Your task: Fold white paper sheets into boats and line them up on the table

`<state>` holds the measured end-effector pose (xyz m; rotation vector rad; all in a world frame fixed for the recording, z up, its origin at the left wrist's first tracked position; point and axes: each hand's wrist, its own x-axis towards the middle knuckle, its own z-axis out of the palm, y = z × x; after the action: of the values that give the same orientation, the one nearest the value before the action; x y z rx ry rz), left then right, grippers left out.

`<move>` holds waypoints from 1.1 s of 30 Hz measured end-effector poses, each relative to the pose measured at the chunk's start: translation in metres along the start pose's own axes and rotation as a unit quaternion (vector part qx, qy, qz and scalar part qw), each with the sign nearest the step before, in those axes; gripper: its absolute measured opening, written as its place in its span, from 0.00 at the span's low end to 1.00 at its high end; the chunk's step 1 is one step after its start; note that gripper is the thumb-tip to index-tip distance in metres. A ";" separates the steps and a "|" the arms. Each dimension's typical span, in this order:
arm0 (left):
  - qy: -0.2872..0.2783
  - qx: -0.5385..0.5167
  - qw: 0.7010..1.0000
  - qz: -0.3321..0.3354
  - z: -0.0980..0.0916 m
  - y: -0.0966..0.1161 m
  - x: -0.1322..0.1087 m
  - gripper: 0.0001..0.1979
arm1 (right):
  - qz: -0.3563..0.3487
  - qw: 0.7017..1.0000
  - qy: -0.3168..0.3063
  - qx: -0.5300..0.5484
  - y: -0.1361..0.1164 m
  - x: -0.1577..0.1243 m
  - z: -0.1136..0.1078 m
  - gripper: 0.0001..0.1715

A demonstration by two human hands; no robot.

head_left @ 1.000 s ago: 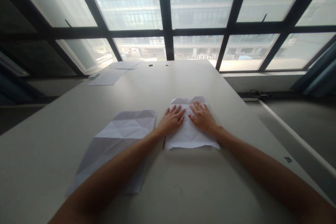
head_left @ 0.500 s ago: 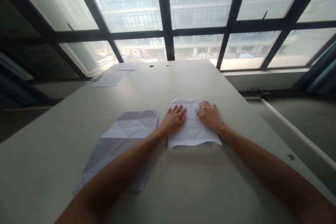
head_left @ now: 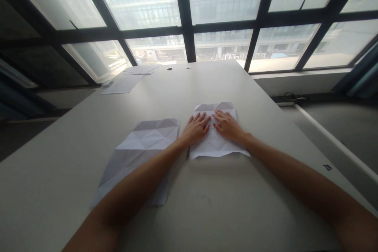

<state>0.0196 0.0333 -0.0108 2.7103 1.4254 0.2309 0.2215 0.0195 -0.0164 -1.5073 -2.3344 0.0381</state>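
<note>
A creased white sheet of paper lies on the table in front of me, its near edge wavy and slightly raised. My left hand rests flat on its left side with the fingers spread. On the right part of the same sheet, my right hand lies palm down, fingers apart and pointing toward the left hand. Fold lines cross the paper between and beyond the hands. To the left is a larger stack of creased white paper, partly covered by my left forearm.
The white table reaches to tall dark-framed windows. Flat papers and thin strips lie at its far left. A small dark mark sits near the right edge. A white rail runs beyond that edge.
My right hand has slid left across the sheet, closer to my left hand, uncovering its far right corner. The left hand stays nearly in place. The view has tilted slightly.
</note>
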 end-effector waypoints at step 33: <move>0.015 -0.006 0.999 -0.040 0.002 -0.002 0.001 0.26 | -0.049 0.997 0.019 0.051 0.000 -0.002 -0.004 0.31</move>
<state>0.0184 0.0350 -0.0127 2.6454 1.5307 0.2744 0.2235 0.0175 -0.0132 -1.3332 -2.3348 0.1014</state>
